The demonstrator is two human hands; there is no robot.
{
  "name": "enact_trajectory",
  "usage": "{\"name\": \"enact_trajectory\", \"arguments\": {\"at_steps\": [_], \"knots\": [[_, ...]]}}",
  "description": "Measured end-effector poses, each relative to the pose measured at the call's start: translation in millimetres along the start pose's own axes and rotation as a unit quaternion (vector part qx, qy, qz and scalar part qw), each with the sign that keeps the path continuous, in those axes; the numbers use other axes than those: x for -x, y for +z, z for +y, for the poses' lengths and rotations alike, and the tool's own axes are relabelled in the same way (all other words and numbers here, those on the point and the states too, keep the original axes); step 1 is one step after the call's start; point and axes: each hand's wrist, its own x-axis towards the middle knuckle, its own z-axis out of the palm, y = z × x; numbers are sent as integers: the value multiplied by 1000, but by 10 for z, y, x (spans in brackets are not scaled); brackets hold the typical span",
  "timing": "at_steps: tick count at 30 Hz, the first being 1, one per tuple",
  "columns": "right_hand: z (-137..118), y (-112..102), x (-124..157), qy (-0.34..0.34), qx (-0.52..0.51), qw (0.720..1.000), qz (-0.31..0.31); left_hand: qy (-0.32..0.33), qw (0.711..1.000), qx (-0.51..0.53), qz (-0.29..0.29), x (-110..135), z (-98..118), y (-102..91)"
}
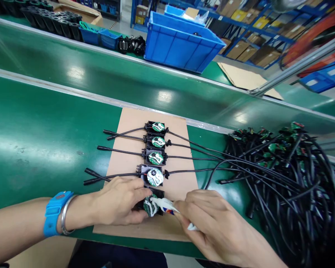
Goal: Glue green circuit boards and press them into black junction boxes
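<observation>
My right hand (212, 219) is wrapped round a white tube (167, 205), its nozzle touching the nearest round green circuit board (151, 207). White paste lies in a curved bead on that board. With thumb and fingers, my left hand (123, 201) grips the same board at its left side, over a black housing (159, 194) mostly hidden below it. Farther back, several similar housings form a column, each with a round board bearing white paste, such as the nearest of these boards (155, 177). Black cables run out from both sides of them.
A cardboard sheet (181, 186) lies under the housings on the green table (44, 149). A large heap of black cables with green boards (284, 178) covers the right. Behind a low partition stand a big blue crate (181, 46), small blue bins (109, 38) and black parts (53, 22).
</observation>
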Motion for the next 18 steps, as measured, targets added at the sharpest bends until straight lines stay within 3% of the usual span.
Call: {"name": "enact_trajectory", "arguments": {"at_steps": [8, 11, 15, 18], "knots": [[-16, 29, -3, 6, 64, 998, -14, -2, 1000, -3, -13, -18, 15, -19], [-35, -15, 64, 11, 54, 998, 8, 0, 1000, 2, -17, -25, 22, -37], [-49, -88, 263, 77, -17, 989, 124, 3, 1000, 6, -15, -23, 24, -47], [107, -56, 413, 231, -137, 930, 252, 9, 1000, 12, 1, -3, 10, -48]]}}
